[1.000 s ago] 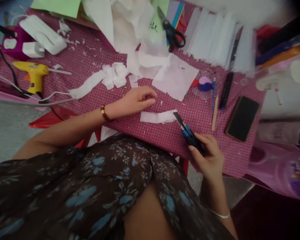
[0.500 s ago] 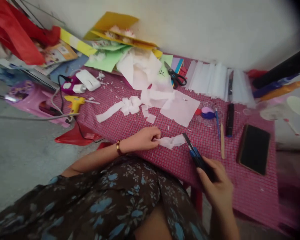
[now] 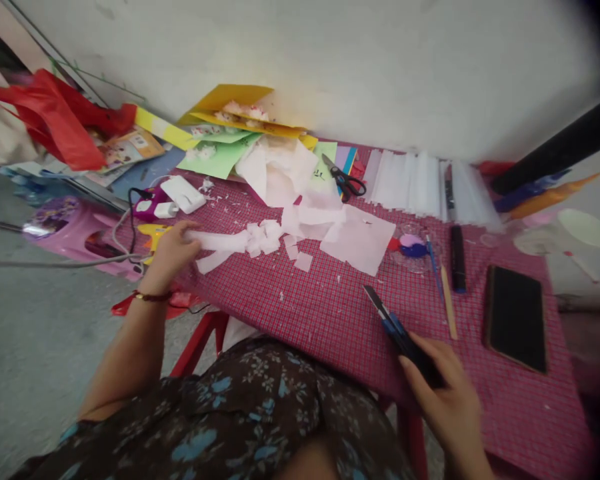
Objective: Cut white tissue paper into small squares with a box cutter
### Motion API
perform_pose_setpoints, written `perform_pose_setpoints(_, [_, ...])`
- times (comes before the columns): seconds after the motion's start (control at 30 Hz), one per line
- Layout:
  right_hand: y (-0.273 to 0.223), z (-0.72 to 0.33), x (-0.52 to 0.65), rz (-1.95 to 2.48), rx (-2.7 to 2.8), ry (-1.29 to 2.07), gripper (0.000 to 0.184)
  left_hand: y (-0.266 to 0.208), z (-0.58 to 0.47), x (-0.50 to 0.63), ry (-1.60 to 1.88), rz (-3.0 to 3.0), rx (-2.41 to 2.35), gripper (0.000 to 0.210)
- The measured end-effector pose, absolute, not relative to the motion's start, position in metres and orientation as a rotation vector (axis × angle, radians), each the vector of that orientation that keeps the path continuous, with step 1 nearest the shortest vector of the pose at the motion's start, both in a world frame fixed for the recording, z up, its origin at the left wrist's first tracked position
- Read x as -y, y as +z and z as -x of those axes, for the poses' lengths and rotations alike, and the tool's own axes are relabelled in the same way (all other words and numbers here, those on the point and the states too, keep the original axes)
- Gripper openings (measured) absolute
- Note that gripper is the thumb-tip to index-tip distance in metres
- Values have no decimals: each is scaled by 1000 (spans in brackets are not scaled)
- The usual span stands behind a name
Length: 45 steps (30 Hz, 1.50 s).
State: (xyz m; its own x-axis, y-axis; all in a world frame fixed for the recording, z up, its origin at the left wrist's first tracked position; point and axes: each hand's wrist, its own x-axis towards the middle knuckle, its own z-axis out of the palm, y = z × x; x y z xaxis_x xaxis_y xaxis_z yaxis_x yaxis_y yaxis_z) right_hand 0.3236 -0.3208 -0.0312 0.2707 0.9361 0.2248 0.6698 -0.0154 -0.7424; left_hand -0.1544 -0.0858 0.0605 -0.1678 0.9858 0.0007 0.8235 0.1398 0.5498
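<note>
My left hand (image 3: 173,252) is over the left part of the table, its fingers closed at the end of a white paper strip (image 3: 217,241). That strip reaches toward a pile of small white paper pieces (image 3: 263,238), and a second strip lies just below it. Close behind the hand is a yellow glue gun (image 3: 153,235), partly hidden by it. My right hand (image 3: 447,387) grips a black and blue utility knife (image 3: 405,343) near the front edge. Its blade is out and points up and left, above the cloth and apart from any paper.
Thin white sheets (image 3: 363,240), scissors (image 3: 344,179) and coloured envelopes (image 3: 250,127) lie toward the wall. A phone (image 3: 516,317), a wooden stick (image 3: 449,303) and a black marker (image 3: 458,260) are at right. A pink stool (image 3: 75,233) stands left, with cables near it.
My left hand has moved left and away from me with the paper strip, from beside the knife blade to the pile of pieces. The right hand still holds the knife in nearly the same place.
</note>
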Motion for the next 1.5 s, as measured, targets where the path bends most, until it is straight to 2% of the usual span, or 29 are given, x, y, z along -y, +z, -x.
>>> perform_pose_setpoints(0.1, [-30, -331, 317, 1788, 1498, 338, 36, 66, 150, 83, 735, -1963, -2187, 46])
perform_pose_setpoints(0.27, [-32, -347, 312, 1899, 1542, 170, 42, 65, 79, 70, 906, -2401, -1684, 30])
perform_pose_setpoints(0.37, [-35, -350, 310, 1944, 1553, 156, 42, 55, 23, 54, 719, -2586, -1474, 35])
perform_pose_setpoints(0.5, [-40, -348, 310, 1924, 1570, 135, 36, 46, -28, 35, 373, -2870, -1270, 66])
perform_pose_setpoints(0.57, [-41, -346, 310, 1925, 1564, 105, 35, 45, -44, 31, 320, -2899, -1204, 65])
perform_pose_setpoints(0.67, [-41, -341, 309, 1950, 1542, 48, 36, 47, -67, 26, 344, -2843, -1037, 42])
perform_pose_setpoints(0.73, [-40, -338, 308, 1967, 1534, 33, 35, 48, -86, 17, 371, -2797, -958, 36])
perform_pose_setpoints(0.83, [-39, -336, 307, 1973, 1538, 35, 34, 48, -120, -10, 347, -2784, -977, 45])
perform_pose_setpoints(0.97, [-38, -335, 307, 1950, 1540, 19, 34, 48, -161, -53, -19, -2699, -910, 69])
perform_pose_setpoints(1.03, [-37, -335, 306, 1938, 1535, 18, 34, 49, -174, -65, -158, -2642, -877, 55])
perform_pose_setpoints(1.1, [-37, -335, 306, 1930, 1522, 23, 34, 52, -180, -67, -201, -2618, -875, 26])
perform_pose_setpoints(1.17, [-37, -334, 306, 1924, 1514, 33, 35, 59, -179, -60, -172, -2632, -890, 7])
perform_pose_setpoints(1.27, [-36, -333, 304, 1924, 1506, 40, 35, 75, -165, -40, 29, -2541, -896, 3])
perform_pose_setpoints(1.37, [-36, -333, 302, 1927, 1516, 31, 35, 85, -141, -10, 417, -2011, -833, 11])
perform_pose_setpoints(1.43, [-34, -335, 302, 1938, 1530, 49, 36, 83, -122, 18, 565, -1662, -800, 20])
perform_pose_setpoints(1.5, [-29, -336, 303, 1949, 1548, 97, 37, 73, -102, 50, 607, -1406, -889, 19])
